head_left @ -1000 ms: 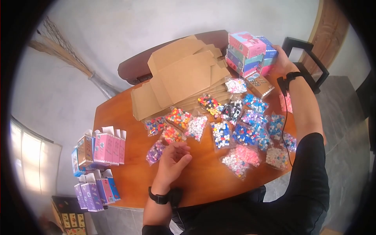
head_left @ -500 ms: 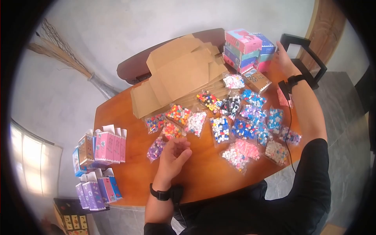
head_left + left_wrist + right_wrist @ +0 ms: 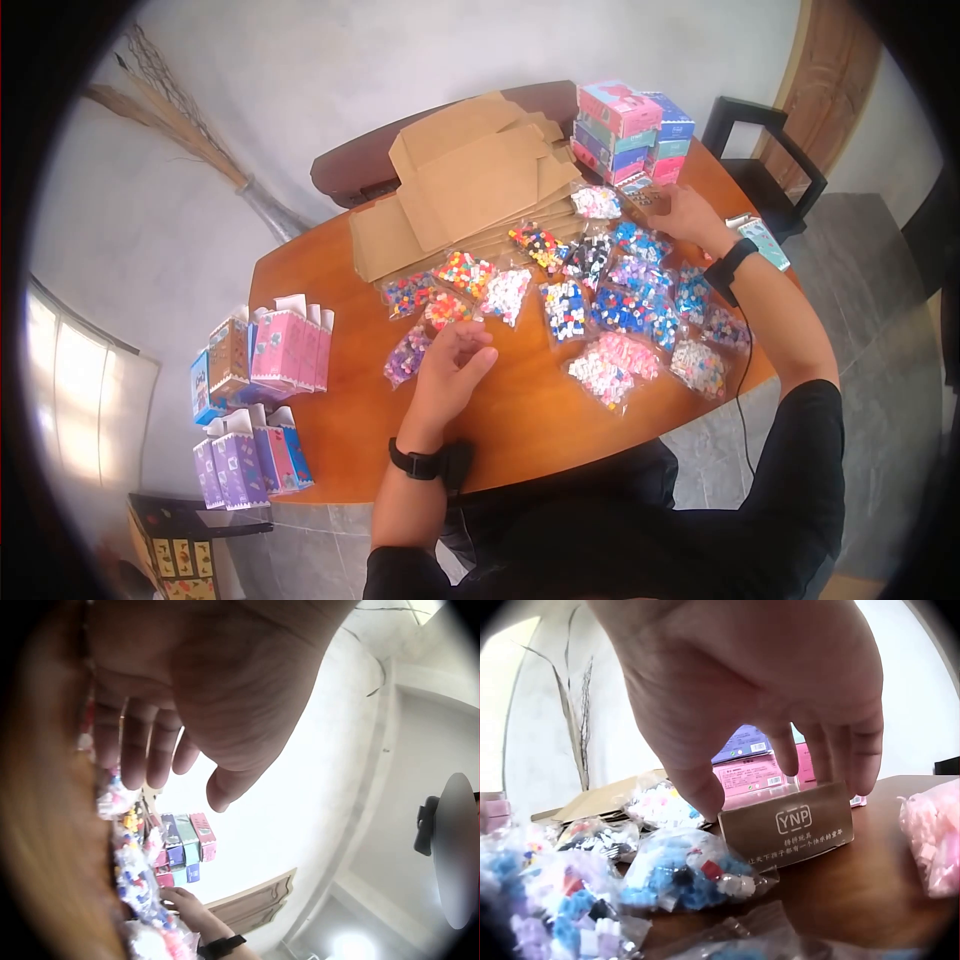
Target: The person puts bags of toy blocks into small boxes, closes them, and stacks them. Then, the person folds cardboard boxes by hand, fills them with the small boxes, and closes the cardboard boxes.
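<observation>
My right hand (image 3: 690, 218) reaches over a small brown box (image 3: 786, 829) printed "YNP", the thumb at its left end and the fingers curled down past the right end. Behind that box stands a stack of pink, teal and blue boxes (image 3: 620, 115). Loosely bent and holding nothing, my left hand (image 3: 458, 372) is over the near part of the wooden table, beside a bag of purple pieces (image 3: 407, 355). Several clear bags of small coloured blocks, among them a blue and white one (image 3: 564, 308), lie between the hands.
Flat brown cardboard pieces (image 3: 480, 180) are piled at the back. Opened pink cartons (image 3: 290, 345) and purple cartons (image 3: 238, 470) stand on the left. A teal box (image 3: 762, 243) lies by the right table edge. A black cable (image 3: 740, 385) hangs from the right wrist.
My right hand has moved from beside the box stack, nearer to me and leftward, onto the brown box. The teal box now shows beside the right forearm. My left hand stays much the same.
</observation>
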The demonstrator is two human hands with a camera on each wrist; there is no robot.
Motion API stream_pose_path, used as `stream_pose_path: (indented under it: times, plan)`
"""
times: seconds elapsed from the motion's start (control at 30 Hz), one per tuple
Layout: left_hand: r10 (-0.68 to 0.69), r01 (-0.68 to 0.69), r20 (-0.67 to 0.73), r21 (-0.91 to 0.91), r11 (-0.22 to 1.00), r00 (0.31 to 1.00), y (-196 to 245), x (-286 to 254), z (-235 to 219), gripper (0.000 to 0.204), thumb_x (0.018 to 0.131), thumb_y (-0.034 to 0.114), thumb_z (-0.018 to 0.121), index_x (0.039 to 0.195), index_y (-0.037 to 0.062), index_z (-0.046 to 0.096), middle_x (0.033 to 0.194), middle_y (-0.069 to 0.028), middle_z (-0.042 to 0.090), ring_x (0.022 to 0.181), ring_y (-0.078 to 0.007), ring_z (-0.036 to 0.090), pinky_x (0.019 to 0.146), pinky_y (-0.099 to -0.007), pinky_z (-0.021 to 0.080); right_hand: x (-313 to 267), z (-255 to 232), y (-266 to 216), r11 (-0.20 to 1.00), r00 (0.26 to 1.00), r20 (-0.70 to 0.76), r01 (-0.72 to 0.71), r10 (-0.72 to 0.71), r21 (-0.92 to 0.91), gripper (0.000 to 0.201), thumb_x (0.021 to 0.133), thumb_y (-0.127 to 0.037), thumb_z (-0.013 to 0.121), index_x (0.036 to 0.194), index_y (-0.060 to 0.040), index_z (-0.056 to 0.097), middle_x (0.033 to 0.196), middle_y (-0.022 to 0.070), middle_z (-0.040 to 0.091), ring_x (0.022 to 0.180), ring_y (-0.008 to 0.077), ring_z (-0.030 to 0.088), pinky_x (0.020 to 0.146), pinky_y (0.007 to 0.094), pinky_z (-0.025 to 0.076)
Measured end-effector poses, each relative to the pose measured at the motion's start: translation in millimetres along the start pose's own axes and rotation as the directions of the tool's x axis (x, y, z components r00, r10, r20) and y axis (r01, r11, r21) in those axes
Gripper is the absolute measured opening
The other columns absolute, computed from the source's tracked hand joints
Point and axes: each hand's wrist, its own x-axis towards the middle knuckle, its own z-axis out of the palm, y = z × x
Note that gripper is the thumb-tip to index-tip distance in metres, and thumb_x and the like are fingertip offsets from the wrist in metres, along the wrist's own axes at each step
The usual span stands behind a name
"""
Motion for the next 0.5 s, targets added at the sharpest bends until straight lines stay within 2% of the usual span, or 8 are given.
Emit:
stream_pose_path:
  times: [0.1, 0.17, 0.3, 0.37, 0.43, 0.5]
  plan:
    - [0.007, -0.007, 0.003, -0.014, 1.0, 1.0, -1, 0, 1, 0.038, 0.09, 0.013, 0.072, 0.123, 0.0018, 0.055, 0.11, -0.0084, 0.064, 0.098, -0.0143, 0.062, 0.084, -0.028, 0.052, -2, 1, 2, 1.0, 0.998, 0.059, -0.007, 0.007, 0.004, 0.069, 0.075, -0.042, 0.071, 0.124, 0.0051, 0.057, 0.121, 0.0265, 0.062, 0.112, 0.0394, 0.06, 0.097, 0.0432, 0.048]
    - [0.007, -0.007, 0.005, -0.013, 1.0, 1.0, 0, 0, 1, 0.038, 0.09, 0.013, 0.072, 0.123, 0.0018, 0.055, 0.109, -0.0084, 0.064, 0.097, -0.0143, 0.062, 0.084, -0.028, 0.052, -5, 4, 2, 0.999, 0.999, 0.015, -0.047, 0.047, 0.016, 0.07, 0.076, -0.046, 0.069, 0.123, 0.0039, 0.058, 0.122, 0.0257, 0.061, 0.113, 0.0391, 0.06, 0.097, 0.0432, 0.048]
    - [0.024, -0.024, 0.006, 0.011, 1.0, 1.0, 0, 0, 2, 0.037, 0.09, 0.012, 0.071, 0.122, 0.002, 0.055, 0.109, -0.0081, 0.064, 0.097, -0.0141, 0.062, 0.084, -0.0278, 0.052, -10, 8, 6, 0.999, 0.999, -0.022, -0.027, 0.028, 0.029, 0.071, 0.077, -0.048, 0.071, 0.124, 0.0037, 0.058, 0.124, 0.0262, 0.06, 0.116, 0.04, 0.059, 0.099, 0.0433, 0.047]
    - [0.031, -0.03, -0.003, 0.018, 0.999, 1.0, 0, 0, 1, 0.037, 0.091, 0.012, 0.071, 0.122, 0.0021, 0.055, 0.108, -0.0079, 0.064, 0.097, -0.0141, 0.062, 0.083, -0.0277, 0.052, -15, 6, 3, 0.998, 0.994, -0.104, 0.038, -0.034, 0.04, 0.073, 0.079, -0.05, 0.071, 0.126, 0.0035, 0.057, 0.124, 0.0265, 0.06, 0.119, 0.0401, 0.057, 0.101, 0.0438, 0.046]
    - [0.053, -0.054, -0.037, -0.03, 0.998, 0.998, 2, 0, 2, 0.035, 0.091, 0.012, 0.071, 0.12, 0.0027, 0.056, 0.107, -0.0078, 0.064, 0.095, -0.0144, 0.063, 0.082, -0.0278, 0.052, -26, -8, -11, 0.992, 0.991, -0.1, 0.097, -0.089, 0.078, 0.075, 0.081, -0.052, 0.071, 0.129, 0.0037, 0.055, 0.125, 0.0271, 0.059, 0.12, 0.0407, 0.056, 0.103, 0.0444, 0.044]
    - [0.075, -0.081, -0.095, -0.059, 0.995, 0.993, 0, 2, 2, 0.029, 0.092, 0.012, 0.07, 0.117, 0.0023, 0.058, 0.103, -0.0055, 0.064, 0.092, -0.0118, 0.062, 0.08, -0.026, 0.051, -39, -23, -39, 0.983, 0.975, -0.163, 0.165, -0.149, 0.086, 0.073, 0.081, -0.047, 0.074, 0.13, 0.0041, 0.054, 0.124, 0.0251, 0.06, 0.116, 0.0358, 0.059, 0.097, 0.0422, 0.048]
